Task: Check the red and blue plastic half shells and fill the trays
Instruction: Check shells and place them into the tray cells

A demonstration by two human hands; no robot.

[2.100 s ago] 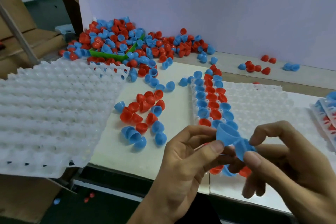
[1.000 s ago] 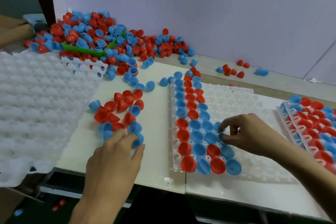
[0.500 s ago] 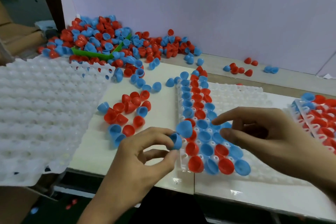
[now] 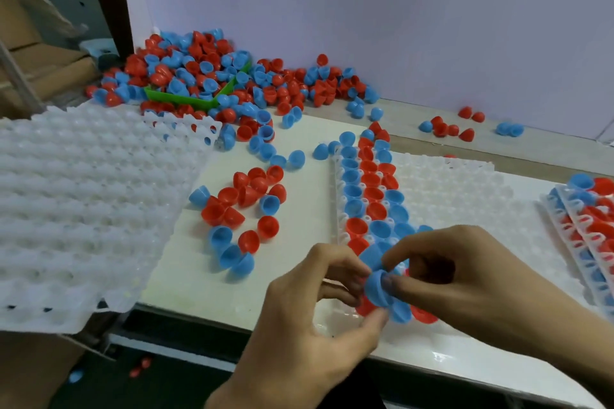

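Note:
Both hands meet over the near left corner of the white dimpled tray [image 4: 465, 196]. My left hand [image 4: 319, 319] pinches a blue half shell [image 4: 377, 289] between thumb and fingertips. My right hand [image 4: 458, 279] pinches a second blue half shell [image 4: 370, 256] just above it, and its fingers touch the first one too. The tray's left columns hold red and blue shells [image 4: 368, 189]; the hands hide its nearest rows. A loose cluster of red and blue shells [image 4: 242, 209] lies on the white board left of the tray.
A big heap of red and blue shells [image 4: 206, 76] covers a green bin [image 4: 186, 98] at the back left. A stack of bare white trays [image 4: 83, 206] overhangs the table at left. Filled trays [image 4: 591, 219] sit at the right edge. A few shells [image 4: 448, 128] lie by the wall.
My left hand has carried its blue shells right to meet my right hand. The right hand has closed its fingers on them over the tray's near corner.

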